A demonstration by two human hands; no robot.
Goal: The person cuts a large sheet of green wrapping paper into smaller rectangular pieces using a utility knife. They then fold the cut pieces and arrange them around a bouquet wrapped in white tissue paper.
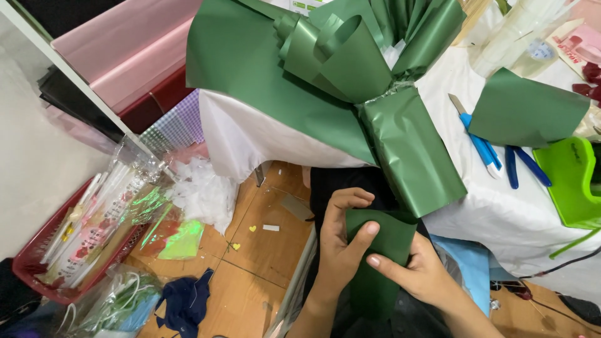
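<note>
At far left we note a red basket (37, 250) on the floor, filled with long clear packets (103, 213) carrying small red and pink prints. Just beside it lie iridescent cellophane sheets (166, 235) and a heap of white tissue (203, 194). Below them sit a bag of pale cords (116, 303) and a dark blue cloth (188, 300). Above, pink paper rolls (125, 53) lean over black sheets (72, 100). The floor (263, 256) is wood-patterned, with small scraps on it.

At centre, a large bunch of green wrapping paper (300, 81) rests on the desk (501, 213), which is covered with a white cloth. One glossy green flap (410, 150) hangs over the desk edge.

Beneath that flap, both hands grip a folded green sheet (382, 250). Our left hand (341, 244) is curled closed around the sheet's left edge, thumb pressed on its face. Our right hand (422, 272) pinches the sheet from the right side, forefinger laid across the front. The sheet is held in front of the lap, below the desk edge.

To the right on the desk we record a blue-handled cutter (476, 138), blue scissors (526, 166), a loose green paper piece (526, 109) and a bright green tape dispenser (573, 181). Clear plastic rolls (519, 31) and a pink package (582, 44) occupy the top right corner.
</note>
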